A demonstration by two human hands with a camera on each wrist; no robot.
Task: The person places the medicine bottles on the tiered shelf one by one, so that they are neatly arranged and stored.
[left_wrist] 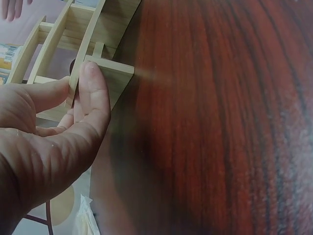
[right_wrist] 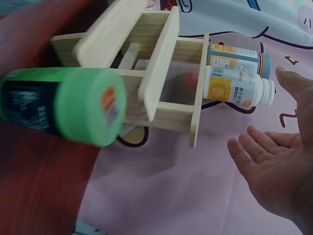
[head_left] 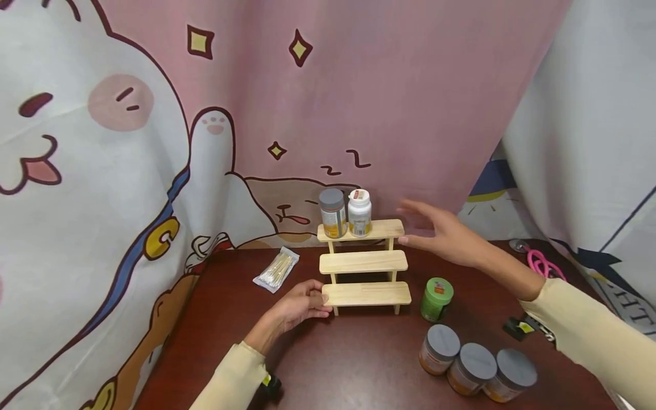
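A three-tier wooden display rack [head_left: 365,262] stands on the dark red table. My left hand [head_left: 302,306] pinches the left end of its lowest tier between thumb and fingers, which the left wrist view shows close up. On the top tier a grey-lidded jar [head_left: 333,214] and a white bottle [head_left: 360,213] stand upright side by side, towards the left. My right hand [head_left: 451,234] is held in the air beside the top tier's right end, fingers extended, holding nothing. Near the rack's lower right stands a green jar [head_left: 437,299], large in the right wrist view.
Several grey-lidded jars, one of them this jar [head_left: 439,349], stand in a row at the front right. A pack of cotton swabs [head_left: 277,270] lies left of the rack. A pink-handled item [head_left: 544,265] lies at the far right. A printed curtain [head_left: 410,102] hangs behind.
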